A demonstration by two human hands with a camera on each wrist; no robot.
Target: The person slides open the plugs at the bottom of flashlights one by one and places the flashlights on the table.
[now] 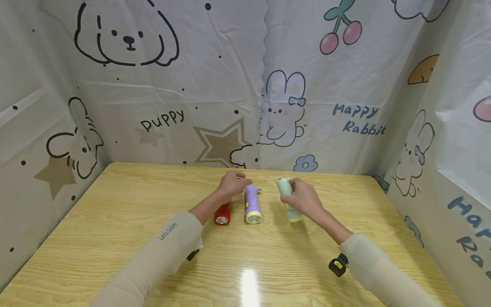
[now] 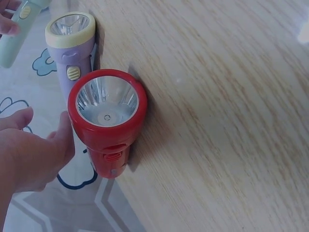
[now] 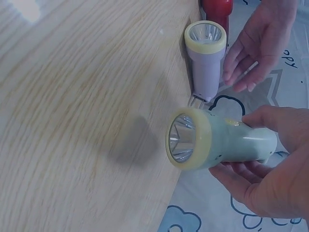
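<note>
My right hand (image 1: pixel 305 198) grips a mint-green flashlight (image 3: pixel 239 141) round its body, thumb on one side and fingers on the other. Its cream-rimmed lens end points down toward me, and a shadow on the wood in the right wrist view suggests it is raised. My left hand (image 1: pixel 232 183), fingers loosely extended and holding nothing, hovers by the rear end of a purple flashlight (image 1: pixel 251 199). That one lies with its cream-rimmed lens toward me and two metal plug prongs (image 3: pixel 196 101) out at the back. Left of it lies a red flashlight (image 2: pixel 107 140), partly covered by my left hand in the head view.
The flashlights are on a light wood-grain table (image 1: pixel 215 273). A printed cloth (image 1: pixel 226 85) with cartoon animals hangs behind the table and along its sides. A black wrist device (image 1: pixel 338 265) hangs below my right sleeve.
</note>
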